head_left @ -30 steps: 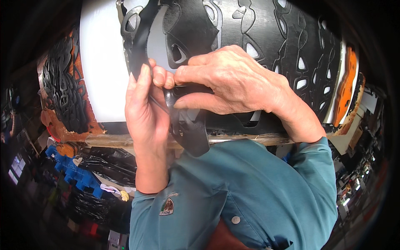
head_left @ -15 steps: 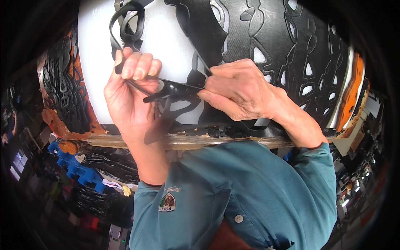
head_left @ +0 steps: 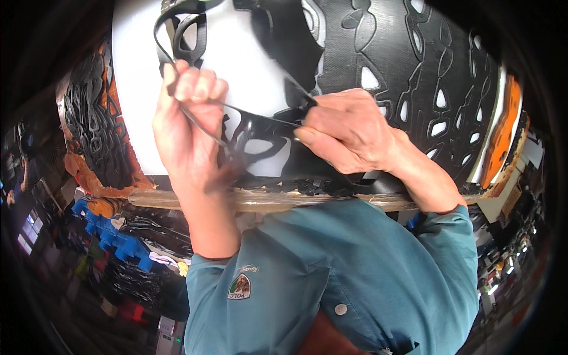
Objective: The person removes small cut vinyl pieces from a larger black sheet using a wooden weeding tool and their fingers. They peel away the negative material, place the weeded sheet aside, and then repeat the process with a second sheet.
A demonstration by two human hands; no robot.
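Observation:
A large black sheet [head_left: 340, 62] with outlined shapes and cut-out holes lies on a white board [head_left: 137, 89]; it looks like rubber or leather. My left hand [head_left: 192, 127] is closed around a thin black strip [head_left: 251, 114], which loops up behind the fingers. That strip runs taut across to my right hand [head_left: 358, 130], whose fingers are pinched on it beside the sheet's torn-back edge. A second thin strand stretches from the right fingers up along that edge. Below the hands hang blurred black offcuts [head_left: 260, 145], partly hidden by my left wrist.
A tangled heap of black offcuts [head_left: 97, 118] lies at the left end of the bench. An orange piece [head_left: 502, 133] stands at the right end. Black scraps line the bench's taped front edge [head_left: 266, 200]. Blue plastic pieces [head_left: 109, 234] sit below on the left.
My right hand has moved slightly to the right, drawing the strip longer between my hands. The left hand stays nearly in place; the offcuts under it have swung.

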